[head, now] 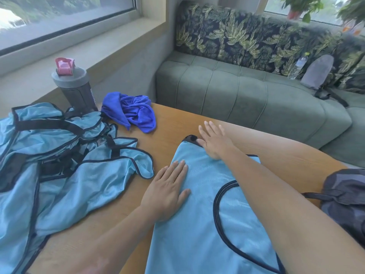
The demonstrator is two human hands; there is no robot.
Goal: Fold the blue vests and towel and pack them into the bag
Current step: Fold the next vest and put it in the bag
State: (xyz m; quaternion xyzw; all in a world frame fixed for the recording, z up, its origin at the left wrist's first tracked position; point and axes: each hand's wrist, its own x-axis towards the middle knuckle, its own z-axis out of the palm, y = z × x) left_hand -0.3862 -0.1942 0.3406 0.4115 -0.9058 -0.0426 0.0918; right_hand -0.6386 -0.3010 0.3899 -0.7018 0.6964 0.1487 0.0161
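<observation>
A light blue vest (199,224) with dark trim lies flat on the wooden table (177,119) in front of me. My left hand (167,190) presses flat on its left edge, fingers straight. At the vest's far end my right hand (214,141) lies flat, fingers spread. A heap of more light blue vests (59,159) is piled at the left. Behind the heap, at the table's back, lies a crumpled royal blue towel (134,113). A dark grey bag (345,200) sits at the table's right edge.
A grey shaker bottle (76,89) with a pink lid stands behind the vest heap. A green sofa (246,89) with leaf-patterned cushions runs behind the table; on it sit a grey backpack (319,73) and a water bottle (298,67). A window sill is at the left.
</observation>
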